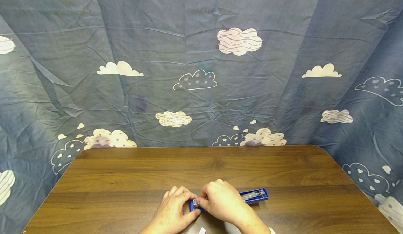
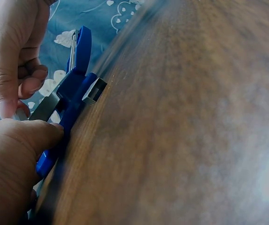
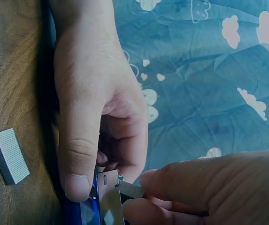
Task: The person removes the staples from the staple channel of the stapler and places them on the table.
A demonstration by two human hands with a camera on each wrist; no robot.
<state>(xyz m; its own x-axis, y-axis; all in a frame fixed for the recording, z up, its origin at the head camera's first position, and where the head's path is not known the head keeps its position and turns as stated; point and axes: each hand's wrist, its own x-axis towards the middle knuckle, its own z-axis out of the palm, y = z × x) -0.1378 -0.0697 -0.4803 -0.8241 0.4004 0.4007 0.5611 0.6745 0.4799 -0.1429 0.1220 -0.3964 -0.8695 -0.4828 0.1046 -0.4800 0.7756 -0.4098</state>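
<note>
A blue stapler (image 1: 253,195) lies on the table, folded wide open with its metal inside showing. My left hand (image 1: 174,209) holds its left end between thumb and fingers; in the left wrist view the thumb presses the blue base (image 2: 71,115). My right hand (image 1: 223,202) is over the middle of the stapler. In the right wrist view its thumb and finger pinch a short strip of staples (image 3: 130,189) at the metal magazine (image 3: 108,197). The fingertips partly cover this strip. Another strip of staples (image 3: 10,156) lies apart on the table.
The brown wooden table (image 1: 126,171) has its back edge against a blue curtain (image 1: 163,97) printed with clouds. The loose staple strip is close to my forearms, at the bottom of the head view. A pale object with a white cord hangs at the top.
</note>
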